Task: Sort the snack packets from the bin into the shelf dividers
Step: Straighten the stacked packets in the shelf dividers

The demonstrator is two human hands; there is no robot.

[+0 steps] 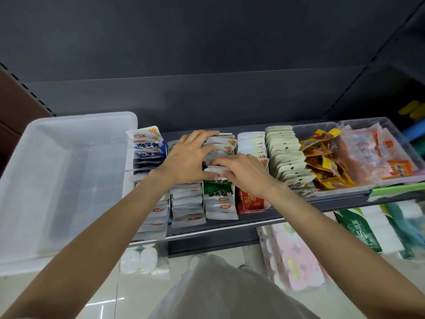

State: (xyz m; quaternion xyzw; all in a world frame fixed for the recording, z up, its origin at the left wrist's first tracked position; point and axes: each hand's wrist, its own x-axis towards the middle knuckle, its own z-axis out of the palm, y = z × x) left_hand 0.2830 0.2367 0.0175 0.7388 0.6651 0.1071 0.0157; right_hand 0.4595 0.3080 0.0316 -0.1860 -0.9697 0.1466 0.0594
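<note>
Packets [217, 155] pressed into the row
Left hand [186, 157] and right hand [243, 172] pinch them, probably to keep them upright

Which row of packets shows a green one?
The middle row, under both hands. Its green packet faces up; the neighbour on the right shows red, others white or blue.

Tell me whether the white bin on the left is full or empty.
Empty. The white bin shows only its bare translucent floor and walls, with no packets inside. Both hands are over at the shelf rows instead.
</note>
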